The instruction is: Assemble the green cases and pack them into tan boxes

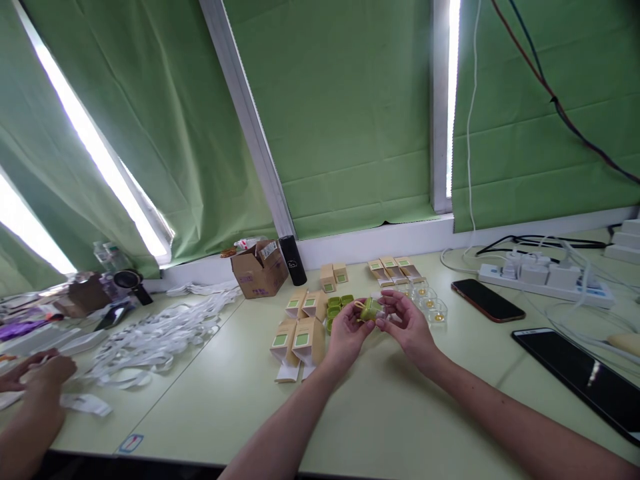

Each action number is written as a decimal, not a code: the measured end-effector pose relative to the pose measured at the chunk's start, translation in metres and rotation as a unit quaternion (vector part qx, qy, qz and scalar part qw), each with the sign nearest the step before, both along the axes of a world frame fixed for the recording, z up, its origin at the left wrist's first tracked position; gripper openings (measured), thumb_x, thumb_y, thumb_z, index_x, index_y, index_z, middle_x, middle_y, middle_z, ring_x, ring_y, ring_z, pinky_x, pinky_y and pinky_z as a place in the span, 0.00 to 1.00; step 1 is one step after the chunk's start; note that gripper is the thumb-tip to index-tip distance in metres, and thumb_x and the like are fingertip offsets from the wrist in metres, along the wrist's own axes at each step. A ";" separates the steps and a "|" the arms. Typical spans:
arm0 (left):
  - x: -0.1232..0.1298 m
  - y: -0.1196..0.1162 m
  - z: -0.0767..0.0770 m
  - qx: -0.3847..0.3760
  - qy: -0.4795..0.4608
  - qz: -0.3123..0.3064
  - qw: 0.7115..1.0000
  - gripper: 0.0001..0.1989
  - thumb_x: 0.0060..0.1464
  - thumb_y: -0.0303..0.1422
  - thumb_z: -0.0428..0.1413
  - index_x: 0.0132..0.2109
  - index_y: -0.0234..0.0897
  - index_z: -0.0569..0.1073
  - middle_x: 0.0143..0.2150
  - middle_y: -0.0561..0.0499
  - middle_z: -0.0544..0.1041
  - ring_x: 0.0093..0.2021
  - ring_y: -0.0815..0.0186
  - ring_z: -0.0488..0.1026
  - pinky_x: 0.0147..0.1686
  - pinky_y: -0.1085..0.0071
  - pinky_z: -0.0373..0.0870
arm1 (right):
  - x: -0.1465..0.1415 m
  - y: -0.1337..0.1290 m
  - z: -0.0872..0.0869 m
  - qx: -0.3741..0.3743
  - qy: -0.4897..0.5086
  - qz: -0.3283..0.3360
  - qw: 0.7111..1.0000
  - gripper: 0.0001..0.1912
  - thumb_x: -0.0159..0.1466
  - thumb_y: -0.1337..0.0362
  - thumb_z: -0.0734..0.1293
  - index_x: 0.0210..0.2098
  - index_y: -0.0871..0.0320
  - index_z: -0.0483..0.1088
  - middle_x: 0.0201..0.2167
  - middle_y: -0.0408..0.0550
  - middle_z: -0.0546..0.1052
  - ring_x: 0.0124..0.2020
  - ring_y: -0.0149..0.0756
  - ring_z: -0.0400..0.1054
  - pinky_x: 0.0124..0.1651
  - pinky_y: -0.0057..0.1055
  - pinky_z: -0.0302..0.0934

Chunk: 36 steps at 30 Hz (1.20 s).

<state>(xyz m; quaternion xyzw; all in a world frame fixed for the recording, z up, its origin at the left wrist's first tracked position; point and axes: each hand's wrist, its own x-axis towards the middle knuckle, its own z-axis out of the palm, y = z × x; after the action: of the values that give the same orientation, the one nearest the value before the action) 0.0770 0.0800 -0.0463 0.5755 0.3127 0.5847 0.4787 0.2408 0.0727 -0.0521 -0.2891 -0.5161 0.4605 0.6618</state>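
My left hand (346,333) and my right hand (411,328) meet above the table, fingers closed round a small green and clear container (371,309) with a thin cord loop. The left fingers grip its green end, while the right fingers pinch the clear end. Just behind my left hand lie several small green square cups (334,305). Beyond my right hand stand several clear pieces with gold-coloured centres (429,303). To the left are open kraft-paper boxes (309,333) with green labels, partly hidden by my left arm.
More kraft boxes (390,270) stand at the back, near a cardboard carton (260,270) and a black cylinder (293,260). Two phones, one a dark phone (487,300), and a power strip (545,283) lie right. White ribbons (160,337) and another person's hands (45,370) are left.
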 end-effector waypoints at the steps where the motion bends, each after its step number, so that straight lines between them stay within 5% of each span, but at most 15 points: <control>1: 0.000 0.000 0.001 0.000 -0.001 0.000 1.000 0.29 0.45 0.36 0.75 0.53 0.36 0.75 0.49 0.43 0.79 0.51 0.57 0.78 0.54 0.61 0.76 | 0.001 -0.001 0.001 0.009 -0.002 0.002 1.000 0.31 0.54 0.54 0.81 0.54 0.50 0.71 0.48 0.50 0.77 0.42 0.39 0.71 0.40 0.37 0.74; 7: 0.000 -0.008 0.004 0.071 0.071 0.068 0.993 0.25 0.44 0.23 0.69 0.50 0.39 0.73 0.49 0.46 0.78 0.48 0.58 0.78 0.48 0.61 0.77 | 0.006 -0.005 0.008 0.029 0.001 -0.033 0.999 0.21 0.59 0.59 0.74 0.52 0.51 0.71 0.49 0.51 0.76 0.43 0.41 0.70 0.40 0.37 0.72; 13: -0.004 -0.024 0.011 0.294 0.302 0.173 0.890 0.24 0.50 0.20 0.63 0.53 0.42 0.74 0.53 0.43 0.78 0.56 0.51 0.73 0.58 0.51 0.69 | 0.010 0.001 0.010 0.015 0.013 -0.118 0.993 0.18 0.59 0.61 0.72 0.48 0.53 0.72 0.41 0.48 0.75 0.40 0.40 0.69 0.36 0.34 0.68; 18: -0.004 -0.031 0.015 0.273 0.419 0.156 0.852 0.25 0.47 0.26 0.70 0.53 0.42 0.76 0.50 0.44 0.81 0.51 0.48 0.72 0.54 0.49 0.65 | 0.020 0.012 0.011 0.016 -0.005 -0.193 0.981 0.15 0.61 0.59 0.71 0.47 0.54 0.74 0.39 0.49 0.76 0.39 0.40 0.68 0.35 0.33 0.65; 28: -0.002 -0.031 0.016 0.196 0.478 0.101 0.850 0.21 0.43 0.33 0.73 0.46 0.41 0.80 0.43 0.43 0.82 0.46 0.48 0.73 0.48 0.54 0.61 | 0.038 0.036 0.017 -0.003 -0.152 -0.245 0.958 0.11 0.65 0.58 0.65 0.40 0.55 0.77 0.39 0.51 0.82 0.35 0.42 0.71 0.39 0.39 0.65; 32: 0.000 -0.032 0.017 0.193 0.498 0.100 0.839 0.20 0.43 0.33 0.72 0.46 0.41 0.80 0.42 0.44 0.82 0.45 0.48 0.73 0.47 0.55 0.61 | 0.044 0.050 0.026 0.045 -0.371 -0.269 0.888 0.16 0.66 0.68 0.59 0.41 0.54 0.79 0.45 0.51 0.83 0.46 0.47 0.71 0.50 0.42 0.63; 35: 0.001 -0.032 0.019 0.182 0.520 0.095 0.829 0.20 0.43 0.34 0.73 0.45 0.40 0.80 0.41 0.44 0.82 0.45 0.48 0.73 0.46 0.56 0.61 | 0.049 0.068 0.036 0.073 -0.602 -0.235 0.760 0.22 0.64 0.75 0.58 0.48 0.55 0.79 0.53 0.51 0.82 0.55 0.49 0.67 0.56 0.42 0.59; 36: 0.001 -0.032 0.019 0.181 0.523 0.093 0.828 0.20 0.43 0.34 0.73 0.44 0.40 0.80 0.41 0.44 0.82 0.45 0.48 0.73 0.46 0.56 0.61 | 0.051 0.074 0.039 0.072 -0.629 -0.220 0.743 0.22 0.62 0.76 0.60 0.48 0.56 0.80 0.54 0.52 0.81 0.58 0.51 0.65 0.57 0.43 0.57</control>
<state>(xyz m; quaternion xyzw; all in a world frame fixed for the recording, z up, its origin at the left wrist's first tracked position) 0.0780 0.0480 -0.0272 0.8395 0.4572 0.2841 0.0743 0.2914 0.1472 -0.0131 -0.5698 -0.7689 -0.0225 0.2891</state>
